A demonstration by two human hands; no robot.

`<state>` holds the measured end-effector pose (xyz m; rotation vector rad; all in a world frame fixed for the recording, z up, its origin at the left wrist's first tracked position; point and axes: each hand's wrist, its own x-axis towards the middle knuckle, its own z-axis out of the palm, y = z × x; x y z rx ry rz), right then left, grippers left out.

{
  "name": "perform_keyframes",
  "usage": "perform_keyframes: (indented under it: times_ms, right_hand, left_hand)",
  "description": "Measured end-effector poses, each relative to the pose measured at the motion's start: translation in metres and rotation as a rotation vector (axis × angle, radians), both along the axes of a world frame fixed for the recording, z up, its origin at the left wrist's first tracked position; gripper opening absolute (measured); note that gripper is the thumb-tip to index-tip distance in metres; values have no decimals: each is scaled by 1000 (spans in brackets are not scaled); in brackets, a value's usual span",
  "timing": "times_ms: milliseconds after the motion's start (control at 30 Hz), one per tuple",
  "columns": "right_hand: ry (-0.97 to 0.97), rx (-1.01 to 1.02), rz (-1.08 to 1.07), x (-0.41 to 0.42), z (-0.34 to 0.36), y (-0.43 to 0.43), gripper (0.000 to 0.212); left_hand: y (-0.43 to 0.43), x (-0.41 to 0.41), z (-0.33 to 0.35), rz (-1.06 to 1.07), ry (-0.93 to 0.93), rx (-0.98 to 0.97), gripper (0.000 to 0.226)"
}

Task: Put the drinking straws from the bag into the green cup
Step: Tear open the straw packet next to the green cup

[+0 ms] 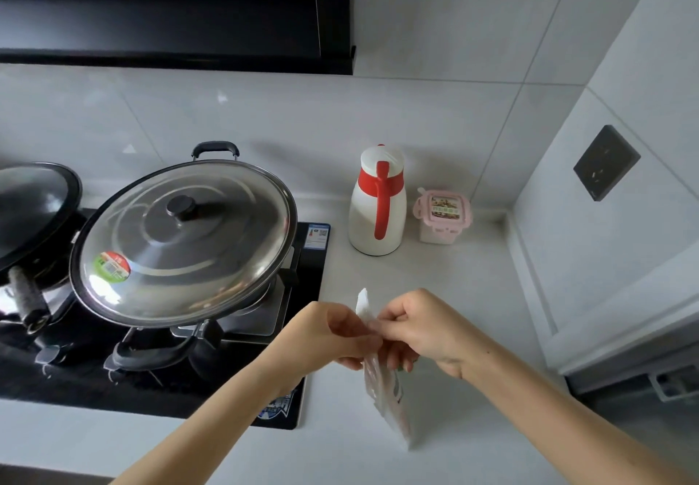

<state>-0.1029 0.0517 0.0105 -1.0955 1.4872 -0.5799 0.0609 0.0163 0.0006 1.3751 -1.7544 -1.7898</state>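
A clear plastic bag (386, 397) hangs upright above the white counter, its lower end pointing down toward me. My left hand (333, 337) pinches its upper part from the left. My right hand (423, 329) pinches the same spot from the right, fingertips meeting at the bag's top edge. A strip of the bag sticks up above both hands. Whatever is inside the bag is too blurred to make out. No green cup is in view.
A black hob (310, 257) on the left carries a wok with a steel lid (185, 239) and a second dark pan (34, 204). A white and red jug (378, 204) and a pink-lidded box (442, 216) stand at the back. A wall (605, 257) closes the right side.
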Motion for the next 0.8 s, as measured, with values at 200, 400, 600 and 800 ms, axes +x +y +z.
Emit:
perform_keyframes:
  times_ms: [200, 400, 600, 800]
  right_hand:
    - [-31, -36, -60, -9, 1, 23, 27]
    - [-134, 35, -43, -28, 5, 30, 23]
    - [-68, 23, -56, -35, 9, 36, 24]
    - [184, -67, -41, -25, 12, 45, 23]
  left_hand:
    - [5, -14, -3, -52, 81, 72, 23]
    - [7, -27, -1, -120, 112, 89, 10]
    - [12, -33, 1, -145, 147, 109, 6]
    - [25, -44, 7, -107, -29, -28, 23]
